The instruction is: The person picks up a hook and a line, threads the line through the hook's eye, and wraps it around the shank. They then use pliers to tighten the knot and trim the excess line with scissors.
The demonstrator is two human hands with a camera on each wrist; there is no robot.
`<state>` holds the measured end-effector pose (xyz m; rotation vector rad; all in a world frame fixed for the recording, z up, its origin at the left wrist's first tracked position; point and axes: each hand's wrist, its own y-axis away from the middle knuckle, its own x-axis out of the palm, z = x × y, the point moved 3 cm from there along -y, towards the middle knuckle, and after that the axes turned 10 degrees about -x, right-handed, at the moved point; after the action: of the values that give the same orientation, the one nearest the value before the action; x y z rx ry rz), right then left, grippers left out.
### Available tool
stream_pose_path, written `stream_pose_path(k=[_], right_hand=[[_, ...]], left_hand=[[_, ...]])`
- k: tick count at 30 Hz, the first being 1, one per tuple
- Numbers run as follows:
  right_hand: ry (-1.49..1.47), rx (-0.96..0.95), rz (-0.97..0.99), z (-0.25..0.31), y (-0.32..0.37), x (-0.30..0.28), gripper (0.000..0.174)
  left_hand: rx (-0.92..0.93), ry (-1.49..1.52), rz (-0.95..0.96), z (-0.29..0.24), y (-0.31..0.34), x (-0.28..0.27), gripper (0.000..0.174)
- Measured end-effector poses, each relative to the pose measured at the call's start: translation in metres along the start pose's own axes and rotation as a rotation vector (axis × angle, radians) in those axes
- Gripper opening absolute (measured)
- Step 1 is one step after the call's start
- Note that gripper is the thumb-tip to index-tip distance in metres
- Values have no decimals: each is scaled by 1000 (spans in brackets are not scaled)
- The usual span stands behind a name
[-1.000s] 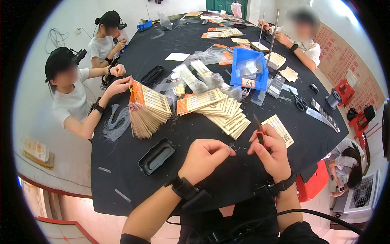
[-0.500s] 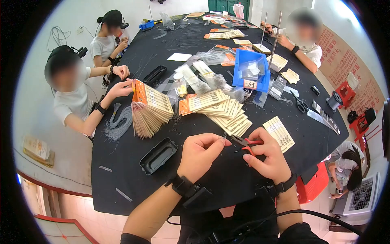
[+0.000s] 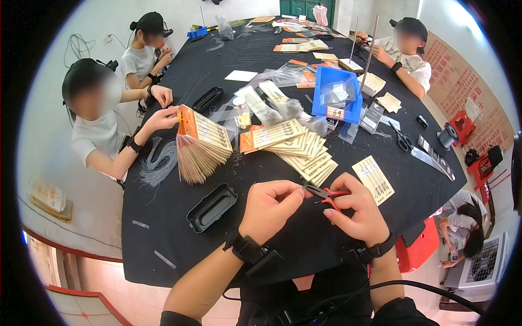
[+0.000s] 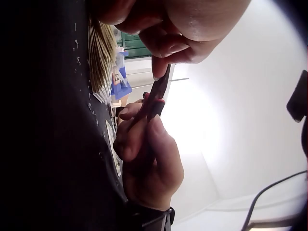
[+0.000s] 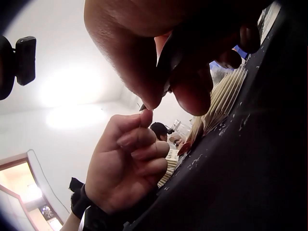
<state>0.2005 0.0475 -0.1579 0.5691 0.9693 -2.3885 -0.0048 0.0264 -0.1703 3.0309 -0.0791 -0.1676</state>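
In the head view my right hand (image 3: 360, 209) grips a pair of red-handled pliers (image 3: 319, 192), its dark nose aimed left. Thumb and forefinger of my left hand (image 3: 270, 209) pinch a tiny wire-like piece, too small to make out, and the nose of the pliers reaches right to these fingertips. From the left wrist, the pliers (image 4: 158, 91) bridge the two hands. Seen from the right wrist, the left hand (image 5: 127, 163) has its other fingers curled in. Just beyond the hands lies a fanned pile of printed cards (image 3: 304, 155), with a single card (image 3: 373, 180) to the right.
A black oblong tray (image 3: 212, 209) lies left of my left hand. Farther off are a blue bin (image 3: 348, 113), scissors (image 3: 403, 142), a small jar (image 3: 240, 114) and a wire spool (image 3: 447, 136). At the left, another person holds a card bundle (image 3: 202, 144) near a hank of clear line (image 3: 159, 165).
The pliers have swung from pointing up to pointing left, and their nose has come to the left fingertips. My left hand has shifted slightly, still pinching.
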Motion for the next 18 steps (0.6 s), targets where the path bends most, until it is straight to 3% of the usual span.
stream_pose_path(k=[18], right_hand=[[-6, 16, 3, 3, -2, 0, 18]], left_hand=[[28, -73, -9, -3, 1, 0, 17]])
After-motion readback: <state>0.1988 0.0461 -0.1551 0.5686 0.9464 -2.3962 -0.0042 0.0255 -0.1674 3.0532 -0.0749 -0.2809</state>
